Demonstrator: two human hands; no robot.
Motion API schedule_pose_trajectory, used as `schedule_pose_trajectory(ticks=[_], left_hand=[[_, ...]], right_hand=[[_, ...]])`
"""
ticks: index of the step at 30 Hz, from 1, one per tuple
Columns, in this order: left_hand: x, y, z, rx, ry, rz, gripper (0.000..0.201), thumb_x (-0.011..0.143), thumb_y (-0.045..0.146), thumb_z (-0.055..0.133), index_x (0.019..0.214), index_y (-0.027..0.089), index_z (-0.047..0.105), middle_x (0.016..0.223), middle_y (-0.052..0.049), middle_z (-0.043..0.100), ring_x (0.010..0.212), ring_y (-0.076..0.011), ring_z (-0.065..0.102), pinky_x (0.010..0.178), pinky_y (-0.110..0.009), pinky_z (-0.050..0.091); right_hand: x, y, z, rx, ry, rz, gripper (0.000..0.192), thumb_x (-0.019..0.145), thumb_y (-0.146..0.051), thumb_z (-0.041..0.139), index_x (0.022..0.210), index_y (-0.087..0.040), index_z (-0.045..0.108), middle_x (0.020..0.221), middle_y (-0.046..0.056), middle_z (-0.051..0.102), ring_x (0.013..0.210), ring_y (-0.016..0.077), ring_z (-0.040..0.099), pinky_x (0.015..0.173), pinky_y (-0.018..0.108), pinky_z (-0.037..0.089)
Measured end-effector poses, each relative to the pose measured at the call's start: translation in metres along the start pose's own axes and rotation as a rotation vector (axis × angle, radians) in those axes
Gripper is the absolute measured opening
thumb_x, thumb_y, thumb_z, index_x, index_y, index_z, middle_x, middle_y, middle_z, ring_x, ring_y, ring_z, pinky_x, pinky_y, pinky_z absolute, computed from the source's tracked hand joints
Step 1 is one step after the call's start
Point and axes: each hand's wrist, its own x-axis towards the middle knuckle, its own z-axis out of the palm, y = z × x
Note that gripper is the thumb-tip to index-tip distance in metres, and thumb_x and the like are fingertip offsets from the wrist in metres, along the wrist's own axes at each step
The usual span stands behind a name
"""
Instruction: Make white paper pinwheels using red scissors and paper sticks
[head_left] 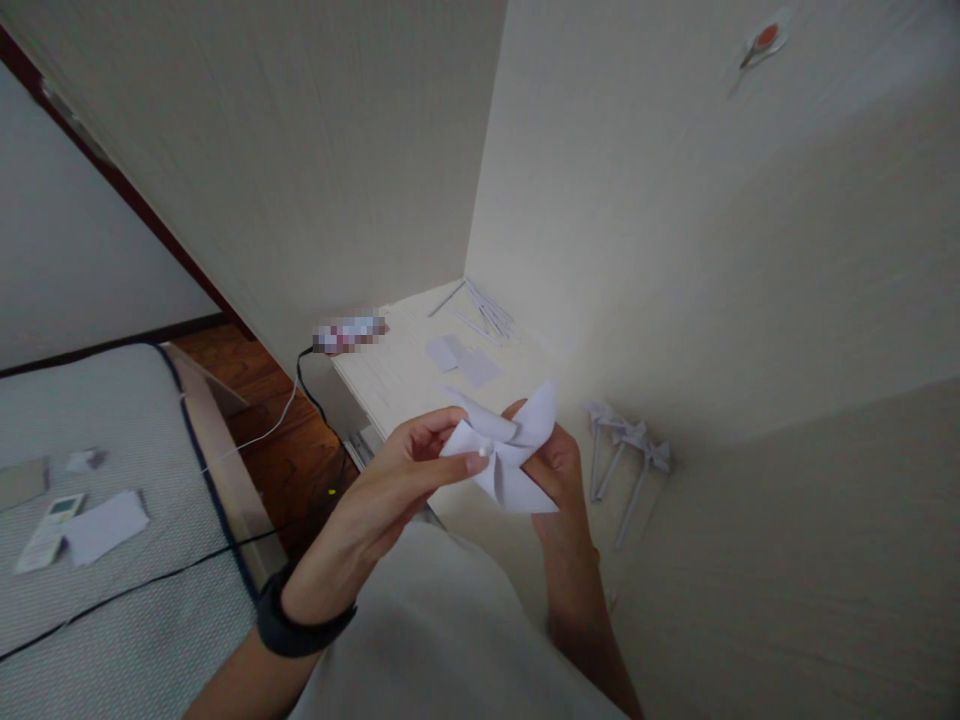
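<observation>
White cloth over the person's lap [442, 640] fills the bottom of the view, smooth and pale. Above it the left hand [409, 465], with a dark band on the wrist [300, 625], is curled nearly closed, thumb tip and forefinger pressing on the centre of a white paper pinwheel [510, 450]. Its folded blades are thin, pointed and matte, with a small pin head at the hub. The right hand [559, 465] sits behind the pinwheel, fingers wrapped round its back and lower blade, mostly hidden by paper. So the pinwheel lies between both hands, raised above the pale desk [405, 375]. Finished pinwheels on sticks [626, 450] lie just right; thin white sticks [484, 310] and paper squares [461, 360] lie farther back
</observation>
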Motion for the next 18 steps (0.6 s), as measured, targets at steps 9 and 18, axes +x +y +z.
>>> schedule_pose_trajectory(ticks=[9,18], left_hand=[[0.012,-0.01,-0.007,0.088,0.099,0.037,0.026,0.066,0.026,0.085,0.089,0.018,0.077,0.082,-0.001,0.074,0.074,-0.0131,0.063,0.073,-0.021,0.047],[0.029,-0.022,-0.023,0.037,0.143,-0.036,0.023,0.064,0.03,0.086,0.081,0.017,0.078,0.077,-0.002,0.073,0.073,-0.0132,0.061,0.073,-0.021,0.046]], right_hand=[[-0.002,-0.007,-0.012,-0.154,0.021,0.045,0.03,0.093,-0.05,0.056,0.089,-0.023,0.069,0.078,0.001,0.063,0.065,0.0144,0.056,0.065,0.029,0.047],[0.019,0.001,-0.033,-0.318,0.016,0.135,0.032,0.087,-0.053,0.063,0.089,-0.022,0.071,0.085,0.003,0.069,0.077,0.0162,0.062,0.073,0.028,0.048]])
